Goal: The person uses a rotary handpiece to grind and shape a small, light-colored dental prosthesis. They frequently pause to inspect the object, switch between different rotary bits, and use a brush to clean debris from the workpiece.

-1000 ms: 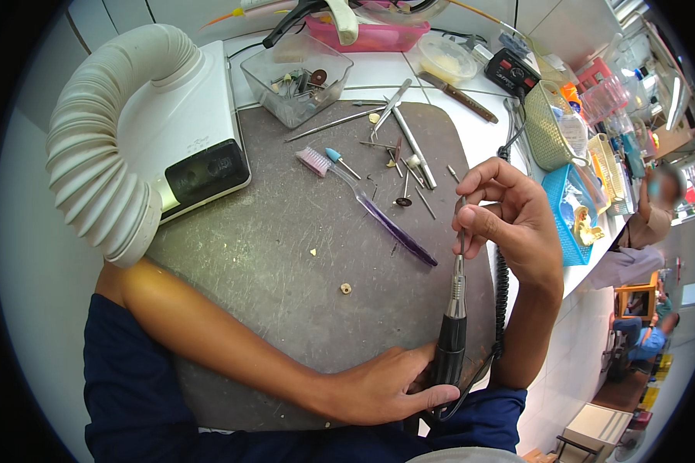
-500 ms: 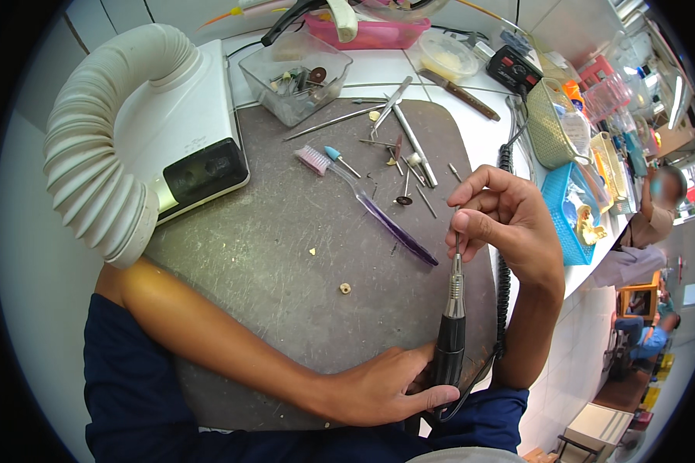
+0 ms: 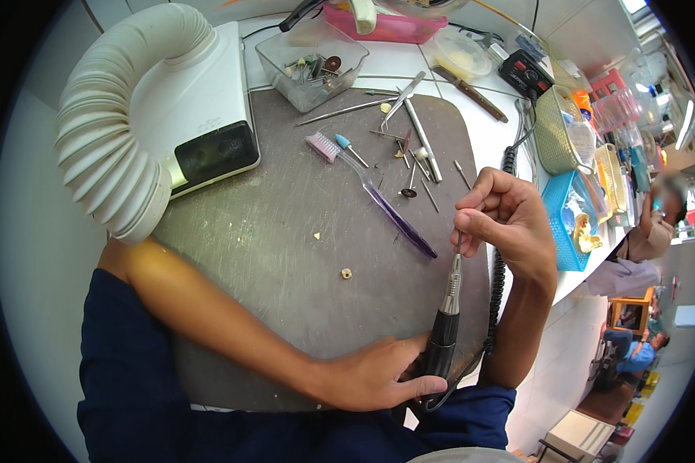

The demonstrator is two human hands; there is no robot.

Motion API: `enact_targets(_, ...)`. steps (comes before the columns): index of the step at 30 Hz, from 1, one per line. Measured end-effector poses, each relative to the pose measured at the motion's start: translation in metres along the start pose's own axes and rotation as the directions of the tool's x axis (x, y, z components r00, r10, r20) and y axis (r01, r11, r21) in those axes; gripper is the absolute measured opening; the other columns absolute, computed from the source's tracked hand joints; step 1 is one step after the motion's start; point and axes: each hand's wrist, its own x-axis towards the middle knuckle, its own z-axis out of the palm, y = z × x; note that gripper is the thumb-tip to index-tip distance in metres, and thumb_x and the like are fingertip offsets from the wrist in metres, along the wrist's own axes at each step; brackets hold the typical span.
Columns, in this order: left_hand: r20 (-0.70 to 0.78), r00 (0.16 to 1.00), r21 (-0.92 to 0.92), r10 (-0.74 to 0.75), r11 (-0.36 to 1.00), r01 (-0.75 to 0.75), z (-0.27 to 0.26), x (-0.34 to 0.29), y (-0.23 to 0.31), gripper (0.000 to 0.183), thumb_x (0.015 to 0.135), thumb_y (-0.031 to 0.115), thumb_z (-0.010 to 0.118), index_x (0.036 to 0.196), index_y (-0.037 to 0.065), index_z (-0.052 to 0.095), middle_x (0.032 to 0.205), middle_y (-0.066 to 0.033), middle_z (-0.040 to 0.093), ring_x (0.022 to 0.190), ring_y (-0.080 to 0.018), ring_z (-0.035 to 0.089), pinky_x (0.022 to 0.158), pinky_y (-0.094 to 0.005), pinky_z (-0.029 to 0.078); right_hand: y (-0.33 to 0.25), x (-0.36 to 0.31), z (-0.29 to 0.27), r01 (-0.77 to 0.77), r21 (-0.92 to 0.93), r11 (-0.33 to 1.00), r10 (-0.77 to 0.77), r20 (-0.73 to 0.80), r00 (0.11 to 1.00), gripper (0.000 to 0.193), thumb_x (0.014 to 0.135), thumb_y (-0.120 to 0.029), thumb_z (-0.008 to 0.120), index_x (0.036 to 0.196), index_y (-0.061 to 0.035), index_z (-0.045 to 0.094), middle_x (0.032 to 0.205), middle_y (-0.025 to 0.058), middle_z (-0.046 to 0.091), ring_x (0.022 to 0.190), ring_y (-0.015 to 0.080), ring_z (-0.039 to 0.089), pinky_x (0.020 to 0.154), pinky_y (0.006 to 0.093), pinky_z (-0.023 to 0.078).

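My left hand (image 3: 378, 376) is wrapped round the black body of a rotary handpiece (image 3: 442, 332), which stands tip upward at the lower right of the mat. Above it, my right hand (image 3: 506, 220) pinches the thin metal shank (image 3: 460, 242) at the handpiece's silver nose. The shank's upper end is hidden by the fingers. Left of that hand lie a toothbrush (image 3: 394, 216) with a clear and purple handle, a blue-tipped bur (image 3: 351, 149), a small dark disc on a mandrel (image 3: 408, 193) and several loose burs. A small cream-coloured piece (image 3: 346, 274) rests mid-mat.
A white suction unit with a ribbed hose (image 3: 100, 116) stands at the left. Behind the mat are a clear box of burs (image 3: 309, 85), tweezers (image 3: 403, 100) and a knife (image 3: 471, 94). Baskets, including a blue one (image 3: 565, 224), line the right; a coiled cord (image 3: 498, 285) runs beside my right arm.
The view has shifted slightly, so the bench items sit a little differently in the picture. Both hands keep the same hold on the handpiece and shank.
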Motion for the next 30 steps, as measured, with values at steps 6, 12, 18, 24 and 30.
enact_targets(6, -0.012, 1.000, 0.002, 0.014, 1.000, -0.014, 0.002, -0.001, -0.005, 0.035, 0.099, 0.022, 0.054, 0.120, -0.003, 0.042, 0.108, -0.0140, 0.063, 0.098, -0.0193, 0.065, 0.086, -0.0318, 0.054, 0.009, 0.006, 0.002, 0.202, -0.067, 0.977, -0.212, -0.364, 0.907, 0.014, 0.088, -0.008, 0.067, 0.092, 0.0035, 0.059, 0.073, 0.0111, 0.066, 0.063, 0.0134, 0.065, 0.057, 0.0223, 0.053)
enact_targets(12, 0.007, 0.994, -0.191, -0.109, 0.976, 0.109, 0.000, 0.016, -0.003, 0.037, 0.100, 0.023, 0.050, 0.122, -0.004, 0.039, 0.107, -0.0143, 0.061, 0.088, -0.0189, 0.066, 0.076, -0.0275, 0.056, -0.012, -0.027, -0.014, 0.397, -0.098, 0.913, -0.372, -0.600, 0.708, 0.025, 0.092, -0.009, 0.061, 0.112, 0.0043, 0.056, 0.084, 0.0094, 0.061, 0.064, 0.0129, 0.063, 0.055, 0.0212, 0.053)
enact_targets(18, -0.012, 0.984, 0.218, -0.178, 0.960, 0.176, 0.000, -0.002, 0.026, 0.036, 0.099, 0.018, 0.051, 0.127, -0.002, 0.039, 0.102, -0.0122, 0.063, 0.083, -0.0153, 0.067, 0.070, -0.0265, 0.055, -0.017, -0.099, 0.031, 0.377, -0.108, 0.920, -0.381, -0.479, 0.791, 0.042, 0.082, 0.003, 0.067, 0.121, 0.0080, 0.055, 0.086, 0.0127, 0.064, 0.071, 0.0159, 0.064, 0.065, 0.0245, 0.054)
enact_targets(24, -0.305, 0.922, 0.427, 0.238, 0.900, -0.091, -0.006, -0.045, 0.033, 0.036, 0.091, 0.010, 0.063, 0.123, 0.002, 0.050, 0.095, -0.0087, 0.067, 0.083, -0.0145, 0.067, 0.067, -0.0279, 0.056, -0.001, -0.130, 0.082, 0.155, -0.506, 0.849, -0.293, -0.207, 0.933, 0.012, 0.072, 0.005, 0.074, 0.083, 0.0023, 0.071, 0.074, 0.0087, 0.067, 0.066, 0.0135, 0.064, 0.060, 0.0228, 0.050)
enact_targets(30, -0.219, 0.780, 0.787, 0.586, 0.578, -0.213, -0.007, -0.070, 0.021, 0.016, 0.081, 0.005, 0.073, 0.095, 0.002, 0.066, 0.089, -0.0093, 0.068, 0.075, -0.0188, 0.069, 0.064, -0.0272, 0.057, 0.012, -0.118, 0.104, 0.216, -0.567, 0.795, -0.306, -0.068, 0.950, 0.011, 0.074, 0.003, 0.075, 0.082, 0.0017, 0.067, 0.074, 0.0090, 0.068, 0.065, 0.0152, 0.067, 0.060, 0.0241, 0.051)
